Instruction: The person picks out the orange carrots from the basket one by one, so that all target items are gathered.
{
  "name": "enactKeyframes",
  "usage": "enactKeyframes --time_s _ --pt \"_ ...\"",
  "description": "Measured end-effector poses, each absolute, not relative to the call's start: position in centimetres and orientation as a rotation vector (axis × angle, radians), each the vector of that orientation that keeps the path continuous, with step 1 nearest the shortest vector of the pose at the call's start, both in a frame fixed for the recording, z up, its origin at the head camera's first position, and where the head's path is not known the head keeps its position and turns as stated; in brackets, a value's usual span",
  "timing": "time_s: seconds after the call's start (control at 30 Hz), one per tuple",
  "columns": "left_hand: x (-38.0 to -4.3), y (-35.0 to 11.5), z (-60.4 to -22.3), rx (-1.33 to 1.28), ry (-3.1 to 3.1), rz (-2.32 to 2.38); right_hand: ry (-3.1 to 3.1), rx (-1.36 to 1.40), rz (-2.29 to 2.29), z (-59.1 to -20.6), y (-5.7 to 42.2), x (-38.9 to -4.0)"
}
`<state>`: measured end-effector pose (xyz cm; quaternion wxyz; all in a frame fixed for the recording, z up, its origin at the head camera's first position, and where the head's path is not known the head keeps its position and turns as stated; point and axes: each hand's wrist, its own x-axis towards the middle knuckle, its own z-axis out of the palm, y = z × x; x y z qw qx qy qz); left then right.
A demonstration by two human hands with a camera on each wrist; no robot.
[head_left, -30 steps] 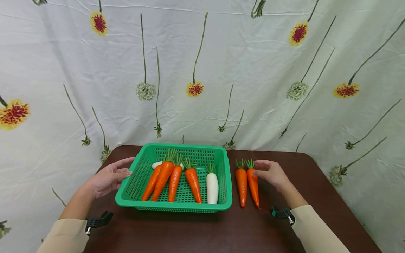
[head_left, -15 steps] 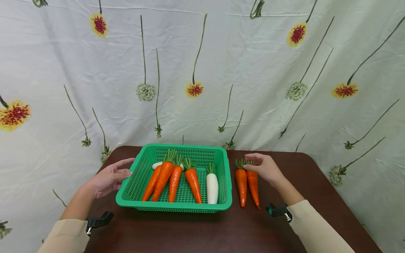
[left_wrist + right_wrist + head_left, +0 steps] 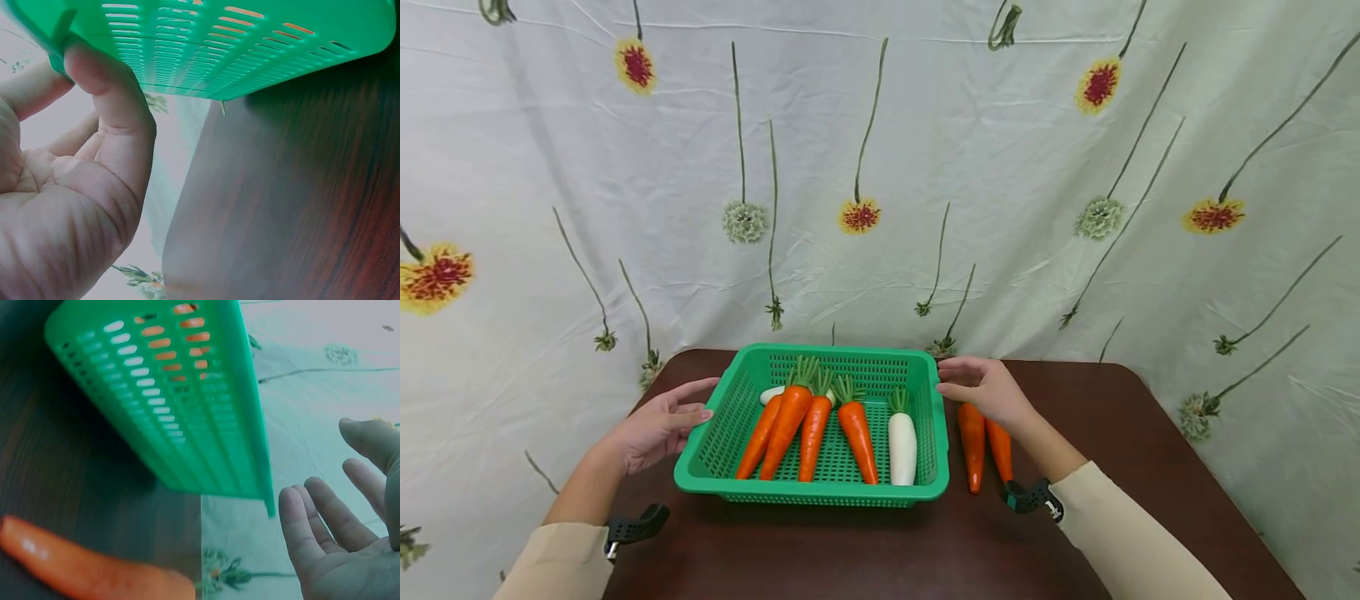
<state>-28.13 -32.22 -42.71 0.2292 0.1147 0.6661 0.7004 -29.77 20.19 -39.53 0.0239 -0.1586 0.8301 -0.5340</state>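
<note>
A green slotted plastic basket (image 3: pixel 811 491) stands on the dark brown table. My left hand (image 3: pixel 658 427) pinches its left rim between thumb and fingers, as the left wrist view shows up close. Near the right rim is my right hand (image 3: pixel 988 393), its fingers extended and apart; in the right wrist view a gap separates them from the basket. Several orange carrots (image 3: pixel 788 421) with green tops lie in the basket. A white radish (image 3: pixel 902 448) lies at its right side, and another white piece (image 3: pixel 771 393) is partly hidden behind the carrots.
Beside the basket on the right lie two carrots, a left one (image 3: pixel 972 450) and a right one (image 3: pixel 1000 448), their tops hidden by my right hand. A white curtain (image 3: pixel 820 125) printed with flowers hangs behind the table (image 3: pixel 820 550).
My right hand has moved left, from above the two loose carrots to the basket's right rim. The left hand, basket and vegetables have stayed in place.
</note>
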Motion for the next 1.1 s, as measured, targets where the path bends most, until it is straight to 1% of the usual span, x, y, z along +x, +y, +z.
enactKeyframes --time_s 0.2,0.43,0.8,1.1 --pt "-28.1 -32.2 -42.8 0.326 1.828 1.935 2.507 -0.547 -1.659 -39.0 18.2 -30.0" --pt "-28.0 -32.2 -42.8 0.312 1.818 1.943 2.499 -0.599 -1.545 -38.6 15.7 -30.8" --pt "-28.2 -32.0 -42.6 0.3 1.818 1.939 2.423 -0.613 -1.401 -36.5 12.0 -31.8" --pt "-28.1 -32.1 -42.7 0.292 1.807 1.95 2.377 -0.64 -1.313 -36.4 9.5 -33.1"
